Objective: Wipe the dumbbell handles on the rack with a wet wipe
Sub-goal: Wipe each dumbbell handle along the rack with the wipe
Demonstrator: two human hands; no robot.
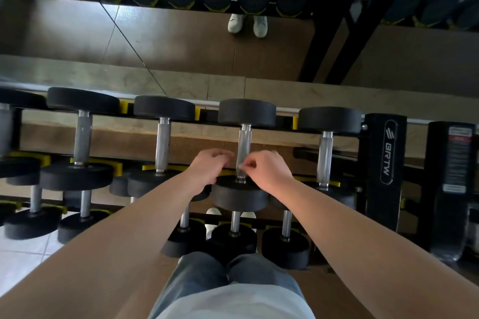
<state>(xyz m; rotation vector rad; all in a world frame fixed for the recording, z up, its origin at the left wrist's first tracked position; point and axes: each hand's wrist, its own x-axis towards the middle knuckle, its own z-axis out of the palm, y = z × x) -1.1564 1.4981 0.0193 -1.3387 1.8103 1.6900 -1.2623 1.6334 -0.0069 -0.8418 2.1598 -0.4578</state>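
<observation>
Because the knurled silver steel dumbbell handle (244, 142) runs straight away from the person, from its near black round head (239, 195) to its far black round head (246, 112), any wiping stroke will have to travel along that near-to-far line. Both hands sit at the near end of this handle, one on each side. The right hand (267, 171) is just to its right, with thumb and forefinger pinched on what looks like a thin, pale, half-transparent wet wipe (240, 167) lying across the bar's lower part. The left hand (207, 171) is just to its left, fingers curled in toward the bar; whether it also grips the wipe's edge cannot be told. The two hands look about equally near, and the far stretch of the handle lies bare ahead of them. Neighbouring dumbbells rest parallel on the black and yellow rack (386, 153): one silver handle (163, 145) to the left and another silver handle (325, 158) to the right, each well apart from the hands. The near head, close under both wrists, looks like the only thing crowding them. Smaller dumbbells (234, 235) lie on the tier below.
</observation>
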